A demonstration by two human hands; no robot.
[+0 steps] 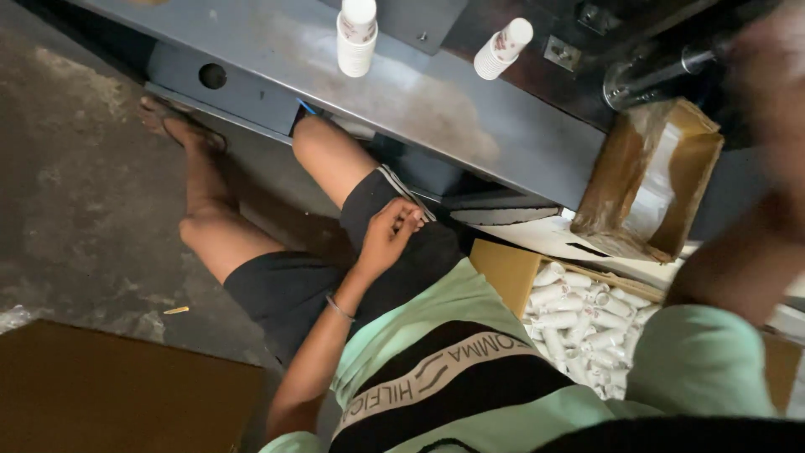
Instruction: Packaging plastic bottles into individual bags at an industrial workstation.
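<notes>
- Concrete floor, grey and stained, fills the left of the view; a grey metal worktop runs slantwise across the top.
- Left hand: rests on the person's own thigh, on the black shorts. Fingers curled loosely inward, fingertips touching the striped hem of the shorts. Nothing held in it.
- Thin bracelet sits on the left wrist.
- Right hand: raised at the upper right edge, heavily blurred. It is near a shiny metal cylinder on the dark machine part beyond the worktop. Cannot tell whether it grips anything or is loose.
- Right forearm crosses down the right edge to a pale green sleeve.
- Open cardboard box, light brown with a pale lining, stands tilted just below the right hand, at the worktop's right end.
- Below that box, a second carton holds many white paper cups lying on their sides, close-packed, beside the person's right hip.
- Two stacks of white paper cups on the worktop: one upright stack near top centre, one leaning stack to its right, well apart from both hands.
- Person sits with knees bent; bare left foot in a sandal on the floor beneath the worktop's edge.
- Brown board lies at lower left on the floor.
</notes>
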